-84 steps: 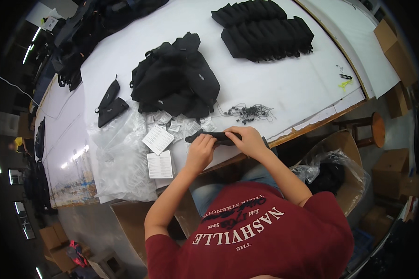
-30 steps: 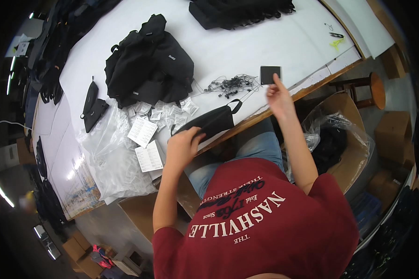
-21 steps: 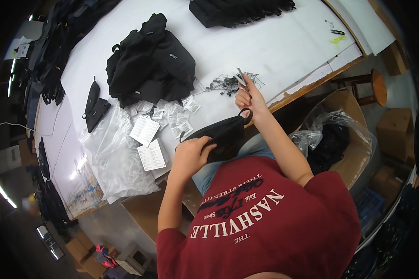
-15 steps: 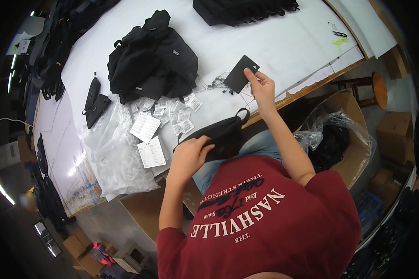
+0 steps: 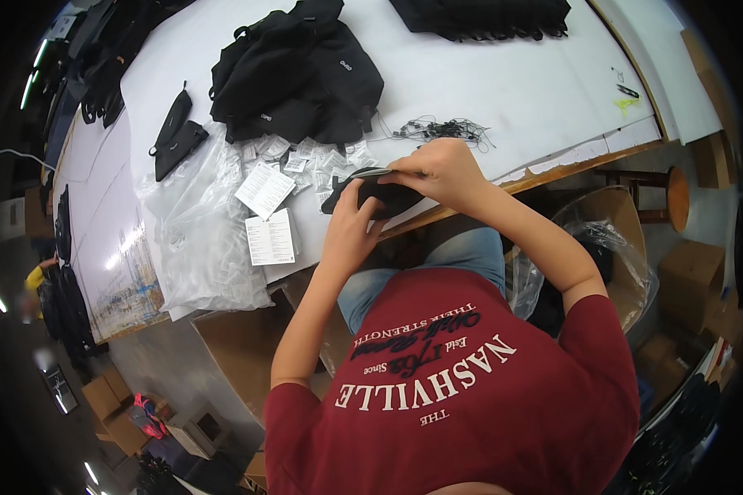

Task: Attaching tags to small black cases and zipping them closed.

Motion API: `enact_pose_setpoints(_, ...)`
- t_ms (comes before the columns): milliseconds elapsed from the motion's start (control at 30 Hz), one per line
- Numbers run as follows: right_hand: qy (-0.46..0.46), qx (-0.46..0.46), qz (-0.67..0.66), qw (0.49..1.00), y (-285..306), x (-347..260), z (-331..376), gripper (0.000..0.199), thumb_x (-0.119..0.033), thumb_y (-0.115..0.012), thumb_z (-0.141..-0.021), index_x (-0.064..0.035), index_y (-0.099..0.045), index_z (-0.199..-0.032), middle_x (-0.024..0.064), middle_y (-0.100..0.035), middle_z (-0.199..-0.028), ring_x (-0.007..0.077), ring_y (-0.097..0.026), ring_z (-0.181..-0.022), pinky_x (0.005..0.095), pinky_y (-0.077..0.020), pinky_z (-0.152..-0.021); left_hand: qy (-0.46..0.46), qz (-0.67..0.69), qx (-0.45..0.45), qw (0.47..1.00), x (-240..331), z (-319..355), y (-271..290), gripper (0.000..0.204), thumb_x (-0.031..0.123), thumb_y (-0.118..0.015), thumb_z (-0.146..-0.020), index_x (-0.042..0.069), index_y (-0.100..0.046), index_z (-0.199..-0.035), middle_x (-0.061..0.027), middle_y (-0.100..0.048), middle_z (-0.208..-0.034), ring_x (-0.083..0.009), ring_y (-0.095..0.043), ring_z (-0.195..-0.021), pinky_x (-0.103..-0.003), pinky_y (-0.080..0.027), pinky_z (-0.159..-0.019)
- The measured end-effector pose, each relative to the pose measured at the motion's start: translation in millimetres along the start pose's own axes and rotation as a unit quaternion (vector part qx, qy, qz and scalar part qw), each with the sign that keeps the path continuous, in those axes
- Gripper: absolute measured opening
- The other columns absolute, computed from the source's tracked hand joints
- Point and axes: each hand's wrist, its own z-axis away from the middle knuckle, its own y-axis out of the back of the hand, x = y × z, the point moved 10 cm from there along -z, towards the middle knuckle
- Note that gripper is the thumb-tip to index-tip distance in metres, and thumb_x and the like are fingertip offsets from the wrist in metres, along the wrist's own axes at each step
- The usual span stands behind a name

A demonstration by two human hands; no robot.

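Note:
A small black pouch [image 5: 398,200] is held over the table's front edge. My left hand [image 5: 348,235] grips its near left side, fingers bent over the rim. At the pouch's top, my right hand [image 5: 452,175] pinches a thin card [image 5: 376,172], seen nearly edge-on; how far it sits inside cannot be made out. Just beyond lies a tangle of black tag strings [image 5: 444,129]. Left of the pouch are small clear packets [image 5: 301,165] and stacks of printed white leaflets [image 5: 274,238].
Black bags [image 5: 297,78] are heaped on the white table [image 5: 504,91], with another black pouch [image 5: 177,139] to their left. A large clear plastic bag [image 5: 198,256] overhangs the front edge. At right are an open cardboard box [image 5: 627,219], a stool [image 5: 678,198] and thread snips [image 5: 627,91].
My right hand has brought the black card from over the strings down and left to the pouch. The pouch has been raised from my lap, and my left hand has shifted with it.

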Motion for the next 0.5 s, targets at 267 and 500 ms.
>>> enact_pose_setpoints(267, -0.018, -0.119, 0.168, 0.978, -59.6, 33.6, 13.8, 0.025, -0.035, -0.068, -0.077, -0.0112, -0.068, -0.069, 0.0087, -0.057, -0.053, 0.0281, -0.059, -0.051, 0.0379, -0.0451, -0.048, -0.077, 0.108, 0.133, 0.982, 7.6, -11.9, 19.8, 0.030, 0.005, -0.072, -0.073, 0.001, -0.057, -0.098, -0.0159, -0.054, -0.121, -0.0347, -0.056, -0.106, -0.041, -0.044, -0.090)
enact_pose_setpoints(500, -0.042, -0.197, 0.109, 0.973, -47.0, 33.8, 3.4, 0.035, -0.046, -0.068, -0.075, -0.0121, -0.071, -0.082, 0.0096, -0.062, -0.061, 0.0285, -0.062, -0.060, 0.0375, -0.0488, -0.058, -0.066, -0.019, 0.117, 0.991, -5.9, -19.5, 17.7, 0.020, 0.010, -0.070, -0.077, 0.003, -0.061, -0.094, -0.0105, -0.063, -0.087, -0.0309, -0.059, -0.088, -0.039, -0.045, -0.079)
